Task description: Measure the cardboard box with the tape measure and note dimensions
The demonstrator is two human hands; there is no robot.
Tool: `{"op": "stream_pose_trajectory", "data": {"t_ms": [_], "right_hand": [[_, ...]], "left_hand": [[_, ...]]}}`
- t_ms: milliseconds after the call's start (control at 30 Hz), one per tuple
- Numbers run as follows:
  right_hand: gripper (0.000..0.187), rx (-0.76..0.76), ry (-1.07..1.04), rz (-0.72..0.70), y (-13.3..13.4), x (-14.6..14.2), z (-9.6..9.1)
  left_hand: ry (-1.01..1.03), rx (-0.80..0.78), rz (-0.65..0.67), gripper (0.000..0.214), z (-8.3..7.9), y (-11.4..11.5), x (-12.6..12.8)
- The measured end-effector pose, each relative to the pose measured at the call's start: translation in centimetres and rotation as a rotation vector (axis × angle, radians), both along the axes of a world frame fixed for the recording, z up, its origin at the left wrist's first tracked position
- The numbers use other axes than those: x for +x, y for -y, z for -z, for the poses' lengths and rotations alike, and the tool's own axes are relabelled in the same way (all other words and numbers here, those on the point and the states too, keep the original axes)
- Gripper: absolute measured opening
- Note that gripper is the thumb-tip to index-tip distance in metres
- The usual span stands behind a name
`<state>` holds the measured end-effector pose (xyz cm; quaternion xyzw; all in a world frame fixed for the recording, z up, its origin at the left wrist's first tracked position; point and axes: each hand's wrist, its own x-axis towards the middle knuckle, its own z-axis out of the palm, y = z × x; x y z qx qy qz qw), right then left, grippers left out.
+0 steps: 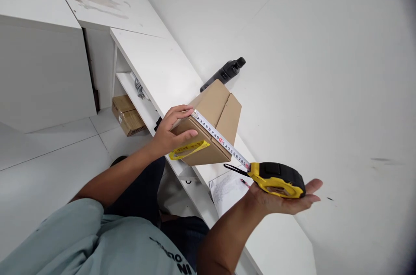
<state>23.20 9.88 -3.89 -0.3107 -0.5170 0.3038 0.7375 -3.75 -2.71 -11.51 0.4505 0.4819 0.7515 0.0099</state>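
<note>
A closed brown cardboard box sits on the narrow white desk. My left hand grips its left edge, thumb on the near side, fingertips at the end of the measuring blade. That blade runs across the box's top edge and on past its right corner to a yellow and black tape measure. My right hand holds the case on its palm, fingers stretched beneath it. A black wrist strap hangs from the case. On the box's near side is a yellow strip with dark print.
Behind the box, by the wall, lies or stands a dark bottle. A written sheet and a red pen are on the desk. Under it, a cable rests on a shelf and another carton on the floor.
</note>
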Motion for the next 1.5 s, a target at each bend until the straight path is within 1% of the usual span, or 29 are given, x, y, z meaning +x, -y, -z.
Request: {"op": "stream_pose_trajectory", "data": {"t_ms": [67, 133, 200, 267, 333, 433, 567, 633, 700, 767, 833, 933, 1000, 1033, 1133, 1233, 1300, 1400, 1467, 1500], "right_hand": [[0.053, 0.083, -0.108, 0.039, 0.1, -1.0, 0.2], [0.048, 0.11, -0.157, 0.059, 0.6, -2.5, 0.2], [0.049, 0.099, -0.14, 0.082, 1.1, -4.0, 0.0], [0.048, 0.083, -0.134, 0.094, 1.4, -4.8, -0.1], [0.046, 0.074, -0.154, 0.074, 1.5, -5.0, 0.0], [0.047, 0.083, -0.163, 0.033, 1.4, -4.6, 0.5], [0.052, 0.083, -0.116, 0.095, 1.1, -4.5, 0.7], [0.052, 0.06, -0.099, 0.118, 1.2, -4.7, 0.2], [0.05, 0.031, -0.09, 0.115, 1.6, -5.0, -0.7], [0.047, 0.002, -0.093, 0.114, 2.4, -5.2, -1.9], [0.043, 0.01, -0.102, 0.152, 3.7, -5.2, -3.0], [0.04, 0.134, -0.133, 0.305, 5.9, -5.0, -4.5], [0.04, 0.223, -0.16, 0.436, 7.1, -4.8, -5.3], [0.041, 0.248, -0.175, 0.485, 7.5, -4.6, -5.7], [0.04, 0.269, -0.261, 0.58, 8.0, -4.3, -6.5], [0.041, 0.285, -0.345, 0.701, 7.3, -4.2, -7.0], [0.044, 0.296, -0.323, 0.744, 6.6, -4.1, -7.2], [0.045, 0.345, -0.227, 0.697, 5.7, -4.3, -7.5], [0.041, 0.381, -0.172, 0.633, 5.3, -4.6, -7.6], [0.04, 0.386, -0.143, 0.59, 5.0, -4.8, -7.6]], "left_hand": [[0.008, -0.009, 0.07, 0.054, 0.3, 0.0, 0.3], [-0.017, -0.048, 0.124, 0.05, 0.4, 0.0, 0.6], [-0.043, -0.079, 0.134, 0.051, 0.3, 0.2, 0.7], [-0.049, -0.094, 0.102, 0.053, 0.2, 0.3, 0.6], [-0.056, -0.107, 0.072, 0.053, 0.2, 0.4, 0.5], [-0.074, -0.117, 0.063, 0.052, 0.3, 0.3, 0.3], [-0.064, -0.148, 0.05, 0.056, 0.4, -0.1, 0.0], [-0.061, -0.165, 0.04, 0.057, 0.4, -0.2, -0.1], [-0.077, -0.179, 0.024, 0.058, 0.2, -0.2, -0.2], [-0.119, -0.202, -0.002, 0.058, -0.3, -0.1, -0.3], [-0.184, -0.225, -0.043, 0.061, -0.8, 0.2, -0.4], [-0.278, -0.231, -0.079, 0.076, -1.7, 0.5, -0.5], [-0.333, -0.246, -0.042, 0.085, -2.2, 0.7, -0.6], [-0.37, -0.266, -0.009, 0.084, -2.5, 0.7, -0.5], [-0.544, -0.297, 0.053, 0.066, -2.8, 0.7, 0.7], [-0.748, -0.196, 0.0, 0.051, -2.9, 0.8, 3.2], [-0.852, -0.145, -0.04, 0.045, -3.0, 1.2, 5.2], [-1.005, -0.096, 0.004, 0.043, -3.5, 1.7, 7.4], [-1.072, -0.076, 0.033, 0.042, -4.3, 1.2, 7.8], [-1.081, -0.065, 0.026, 0.04, -4.8, 0.6, 7.7]]}}
